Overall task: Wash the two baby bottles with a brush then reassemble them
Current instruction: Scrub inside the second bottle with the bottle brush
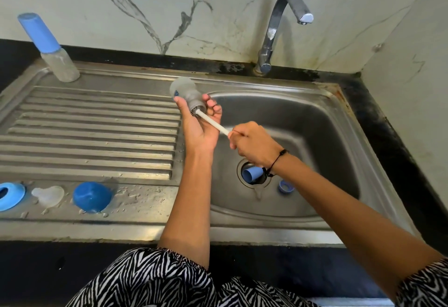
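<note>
Head view. Left hand (201, 122) raised over the left edge of the sink basin (315, 122), palm up, forearm rising from the lower frame. Its fingers (214, 109) and thumb curl round the neck end of a clear baby bottle (185, 92), which lies tilted, base pointing up and left, mouth toward the person.

Right hand (252, 145) reaches in from the right, forearm angled across the basin, a black cord at the wrist. Its fingers are closed round the white brush handle (213, 122); the brush head sits inside the bottle's mouth, bristles showing at the rim.

Second bottle (49, 47), with a tall blue cap, stands upright at the back left corner of the draining board (97, 132). Along the front of the board: a blue ring (11, 196), a clear teat (48, 195) just beside it, then a blue dome cap (92, 197).

In the basin, a blue cap (252, 174) lies on the drain, and a small blue ring (284, 186) near it. Tap (278, 27) off, spout over the basin. Black tabletop (388, 124) borders the sink.
</note>
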`<state>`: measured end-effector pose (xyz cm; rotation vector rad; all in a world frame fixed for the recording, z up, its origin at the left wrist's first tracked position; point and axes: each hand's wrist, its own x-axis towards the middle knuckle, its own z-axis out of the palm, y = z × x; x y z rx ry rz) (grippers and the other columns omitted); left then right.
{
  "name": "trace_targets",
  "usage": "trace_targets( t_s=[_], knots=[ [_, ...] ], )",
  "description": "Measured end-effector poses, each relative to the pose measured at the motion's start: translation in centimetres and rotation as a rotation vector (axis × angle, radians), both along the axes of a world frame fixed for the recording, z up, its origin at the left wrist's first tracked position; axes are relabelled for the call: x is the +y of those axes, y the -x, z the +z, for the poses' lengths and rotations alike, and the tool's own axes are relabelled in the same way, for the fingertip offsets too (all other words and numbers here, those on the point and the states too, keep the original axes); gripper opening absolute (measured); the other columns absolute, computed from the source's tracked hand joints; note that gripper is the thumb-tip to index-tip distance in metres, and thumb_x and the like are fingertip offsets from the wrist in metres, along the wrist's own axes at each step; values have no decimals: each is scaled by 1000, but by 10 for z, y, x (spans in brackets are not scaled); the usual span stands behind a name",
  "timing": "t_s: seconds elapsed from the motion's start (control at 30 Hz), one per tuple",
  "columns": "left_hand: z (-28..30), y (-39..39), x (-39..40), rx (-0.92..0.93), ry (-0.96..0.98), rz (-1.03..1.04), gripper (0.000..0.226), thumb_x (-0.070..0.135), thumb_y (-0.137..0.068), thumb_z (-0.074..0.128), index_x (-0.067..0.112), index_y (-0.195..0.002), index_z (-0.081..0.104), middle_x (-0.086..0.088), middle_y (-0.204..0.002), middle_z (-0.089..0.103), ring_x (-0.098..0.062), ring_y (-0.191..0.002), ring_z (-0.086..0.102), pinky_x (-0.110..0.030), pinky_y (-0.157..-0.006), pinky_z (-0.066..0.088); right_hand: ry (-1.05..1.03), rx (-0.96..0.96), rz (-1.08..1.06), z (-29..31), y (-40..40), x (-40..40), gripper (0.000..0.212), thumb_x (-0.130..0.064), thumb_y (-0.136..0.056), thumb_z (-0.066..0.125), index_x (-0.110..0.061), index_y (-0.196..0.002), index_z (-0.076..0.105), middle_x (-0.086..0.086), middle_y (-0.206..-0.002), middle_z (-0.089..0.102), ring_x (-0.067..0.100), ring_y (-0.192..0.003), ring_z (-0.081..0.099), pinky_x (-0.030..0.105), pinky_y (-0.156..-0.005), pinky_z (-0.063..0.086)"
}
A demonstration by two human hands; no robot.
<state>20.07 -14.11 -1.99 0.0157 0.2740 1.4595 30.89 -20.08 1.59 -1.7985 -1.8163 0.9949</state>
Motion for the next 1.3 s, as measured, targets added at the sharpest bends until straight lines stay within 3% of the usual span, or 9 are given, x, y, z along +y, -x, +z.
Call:
trace_targets(
  t_s=[0.07, 0.17, 0.23, 0.3, 0.5, 0.87, 1.1, 1.2, 1.3],
  knots=[
    [-1, 1, -1, -36, -46, 2, 55, 59, -92, 38, 7, -80, 52, -2, -64, 54, -11, -54, 53, -21, -54, 47, 229, 275, -53, 5, -4, -4, 26, -10, -92, 39, -4, -72, 54, 3, -46, 35, 10, -30, 25, 15, -33, 20],
    [-3, 1, 1, -94, -35, 15, 54, 58, -92, 39, 7, -78, 49, -2, -62, 51, -12, -51, 51, -21, -53, 45, 272, 262, -54, 3, -10, -10, 29, -15, -94, 39, -6, -70, 53, 3, -47, 35, 12, -33, 24, 14, -34, 21],
    [-8, 1, 2, -114, -1, 21, 53, 58, -92, 41, 7, -79, 48, -2, -62, 51, -12, -50, 51, -21, -52, 45, 104, 23, -18, 0, -11, -14, 32, -17, -94, 41, -4, -69, 54, 7, -53, 44, 21, -43, 38, 24, -37, 33],
    [-14, 3, 4, -105, 40, 36, 52, 56, -92, 41, 7, -81, 49, -3, -62, 52, -12, -50, 51, -21, -53, 45, -81, -308, 52, -7, -13, -21, 30, -24, -95, 39, -10, -72, 52, 9, -70, 53, 27, -66, 49, 34, -57, 42],
    [-7, -5, 6, 15, 131, 1, 49, 53, -93, 45, 8, -74, 51, -1, -57, 51, -11, -48, 49, -23, -58, 44, -365, -793, 87, -11, -8, -24, 30, -31, -101, 28, -12, -108, 50, 8, -97, 65, 34, -86, 61, 34, -61, 35],
    [-9, -15, 1, 297, 149, -91, 45, 49, -92, 49, 6, -80, 56, -3, -67, 56, -12, -54, 59, -29, -60, 56, -312, -748, 56, -10, 1, -5, 27, -26, -100, 32, -9, -107, 53, 12, -100, 64, 36, -90, 61, 33, -63, 35],
    [-4, -7, 2, 130, 151, -20, 48, 51, -93, 44, 7, -76, 52, -1, -59, 51, -11, -48, 50, -26, -62, 51, -274, -616, 77, -3, 2, -13, 30, -30, -100, 32, -10, -100, 54, 14, -98, 61, 37, -90, 58, 35, -65, 35],
    [-5, -5, 2, 97, 144, 4, 51, 53, -93, 41, 8, -73, 51, 0, -56, 50, -9, -45, 47, -25, -60, 50, -371, -694, 87, -6, 3, -25, 27, -29, -100, 34, -10, -100, 53, 12, -93, 64, 36, -82, 60, 35, -61, 36],
    [-9, -1, 3, 100, 152, 50, 45, 51, -94, 42, 9, -81, 50, 1, -57, 52, -9, -42, 45, -25, -54, 50, -606, -782, 69, -15, 5, -35, 16, -17, -81, 69, -7, -76, 58, 8, -64, 62, 32, -46, 57, 28, -39, 33]
  ],
)
